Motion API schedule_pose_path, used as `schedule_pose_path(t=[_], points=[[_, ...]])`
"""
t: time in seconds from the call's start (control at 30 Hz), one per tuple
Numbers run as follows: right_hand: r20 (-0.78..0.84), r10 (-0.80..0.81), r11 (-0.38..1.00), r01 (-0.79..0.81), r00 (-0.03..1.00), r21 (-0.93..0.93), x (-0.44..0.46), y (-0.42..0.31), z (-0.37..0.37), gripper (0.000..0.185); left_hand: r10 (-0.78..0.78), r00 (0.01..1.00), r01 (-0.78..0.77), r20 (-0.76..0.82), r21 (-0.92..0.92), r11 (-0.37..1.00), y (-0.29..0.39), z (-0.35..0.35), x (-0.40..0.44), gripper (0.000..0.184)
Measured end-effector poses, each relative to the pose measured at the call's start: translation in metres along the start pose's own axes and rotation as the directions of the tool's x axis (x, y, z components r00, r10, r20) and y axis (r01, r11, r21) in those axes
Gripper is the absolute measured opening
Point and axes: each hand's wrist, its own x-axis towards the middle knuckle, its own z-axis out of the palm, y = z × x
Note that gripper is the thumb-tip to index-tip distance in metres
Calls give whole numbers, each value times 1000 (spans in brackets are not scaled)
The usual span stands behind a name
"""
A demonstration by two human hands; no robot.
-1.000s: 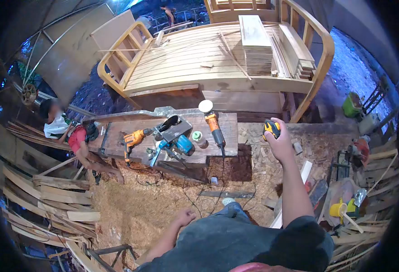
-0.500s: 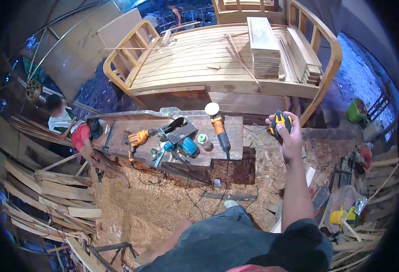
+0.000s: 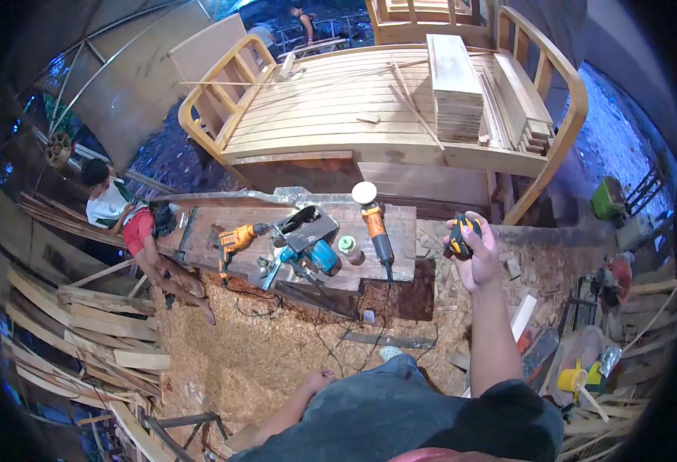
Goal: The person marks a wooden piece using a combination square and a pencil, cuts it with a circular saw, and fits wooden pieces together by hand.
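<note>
In my right hand (image 3: 478, 266) is a black and yellow tape measure (image 3: 463, 236), raised on the right beyond the end of the workbench. My fingers wrap round its case, and no drawn-out blade can be made out. My left hand (image 3: 320, 380) hangs low by my body above the sawdust, its fingers curled in and nothing visible in them. On the wooden workbench (image 3: 401, 231) lie an orange drill (image 3: 236, 239), a blue power tool (image 3: 320, 252) with a dark metal housing, a small bottle with a pale green cap (image 3: 348, 247) and an orange angle grinder (image 3: 379, 235) with a white disc.
Behind the bench stands a wooden bed frame (image 3: 338, 148) with stacked boards (image 3: 454, 73) on its slats. A person (image 3: 134, 219) sits at the left. Timber pieces (image 3: 107, 323) line the left side. Power cords (image 3: 324, 331) trail over the sawdust floor. A yellow dipper (image 3: 572, 379) lies lower right.
My right hand has lowered slightly and tilted with the tape measure in it. My left hand has come further into view. The whole scene has shifted slightly with my head.
</note>
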Motion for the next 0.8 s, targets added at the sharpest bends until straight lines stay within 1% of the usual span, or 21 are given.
schedule_pose_path(t=[0.03, 0.07, 0.13, 0.23, 0.33, 0.43, 0.47, 0.53, 0.57, 0.63, 0.73, 0.77, 0.8], points=[[-14, 10, 1000, -10, 1000, 2, 0, 2, -1, 46, -3, 1000, 4, -12, 55, 998, 7, -4, -2, 57], [-50, 24, 1000, -23, 998, 22, -1, 1, 2, 46, 17, 1000, -17, 3, 59, 998, 10, -6, -1, 56], [-48, 14, 999, -12, 999, 44, 0, 3, 2, 46, 59, 998, -61, 35, 68, 996, 17, -11, -1, 55], [-31, 9, 998, -7, 999, 60, 7, 7, -5, 45, 44, 999, -46, 31, 48, 998, 30, -12, -2, 55], [-19, 10, 997, -9, 1000, 82, 7, 8, -4, 46, 42, 998, -40, -39, 33, 999, 26, 2, 4, 57], [-22, 14, 996, -12, 1000, 92, 6, 10, -1, 45, 42, 999, -43, 16, 22, 999, 28, 1, 3, 61], [-25, 15, 996, -13, 1000, 92, 5, 10, -2, 45, 61, 998, -61, -2, -6, 998, 26, 2, 2, 61], [4, 33, 998, -33, 999, 54, 7, 12, -9, 44, 96, 995, -98, -40, -57, 994, 6, 14, 14, 62], [16, 42, 998, -43, 999, 35, 6, 12, -12, 43, 110, 994, -110, -26, -30, 993, -4, 16, 20, 62], [-20, 97, 992, -98, 995, -78, 1, 12, -13, 42, 137, 991, -137, 1, 21, 990, -16, 16, 28, 63], [-87, 200, 939, -216, 976, -269, -7, 18, -21, 41, -26, 998, 28, 49, -39, 999, 18, -11, -19, 64], [-114, 234, 907, -259, 965, -332, -9, 22, -25, 41, -10, 999, 9, 37, 23, 1000, 15, -10, -16, 63], [-145, 295, 876, -328, 944, -352, -10, 29, -32, 41, 7, 1000, -9, 24, 85, 996, 11, -8, -12, 63]])
